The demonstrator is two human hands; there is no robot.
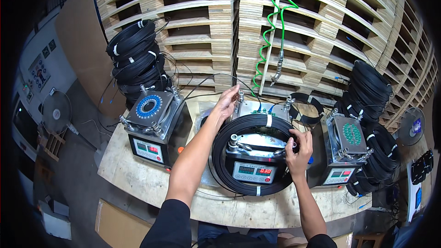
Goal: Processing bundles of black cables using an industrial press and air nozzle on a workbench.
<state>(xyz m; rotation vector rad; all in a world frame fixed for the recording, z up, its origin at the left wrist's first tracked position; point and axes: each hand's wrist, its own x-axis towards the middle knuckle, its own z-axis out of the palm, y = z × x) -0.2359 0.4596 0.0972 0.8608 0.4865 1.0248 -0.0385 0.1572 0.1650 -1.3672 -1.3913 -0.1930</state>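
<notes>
A coil of black cable (219, 165) with white ties encircles the front of the middle machine (229, 171), a metal box with a lit red display. Two blue-ended connectors (270, 109) sit at its rear top plate. My left hand (225, 104) reaches to the rear left clamp post (240, 99), fingers closed near its top; what they grip is hidden. At the coil's right side, my right hand (299, 152) has its fingers curled in beside the front right clamp. Whether it grips the cable or the clamp is unclear. The front left clamp (234, 141) shows inside the ring.
Similar machines stand at left (148, 144) and right (337, 173) on the wooden table (151, 181). Stacked black cable coils rise at left (133, 55) and right (370, 87). Wooden pallets (193, 18) stand behind. A green spiral air hose (264, 46) hangs above the middle machine.
</notes>
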